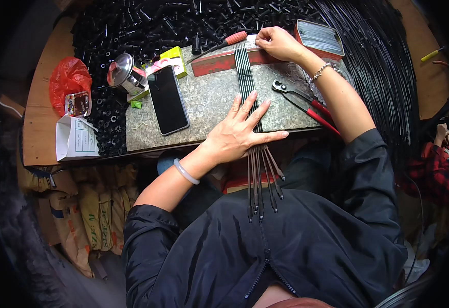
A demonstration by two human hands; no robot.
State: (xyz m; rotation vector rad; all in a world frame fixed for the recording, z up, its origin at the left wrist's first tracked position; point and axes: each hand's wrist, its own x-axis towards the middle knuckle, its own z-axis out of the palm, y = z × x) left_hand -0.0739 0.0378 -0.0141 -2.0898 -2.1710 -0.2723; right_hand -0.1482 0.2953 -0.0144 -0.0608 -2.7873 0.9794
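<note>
Head view is showing the left hand (pixel 240 131), fingers spread, pressing thin black rods (pixel 245 77); the right hand (pixel 278 43), seemingly pinching their tops, risks them fanning or sliding off the grey slab (pixel 209 102).

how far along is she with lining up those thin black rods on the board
Done: a small row of rods lies side by side on the grey board. In hand: the left hand presses them flat while the right hand sets their far ends at the red bar. Left: a big bundle of loose rods beyond the right arm.
</note>
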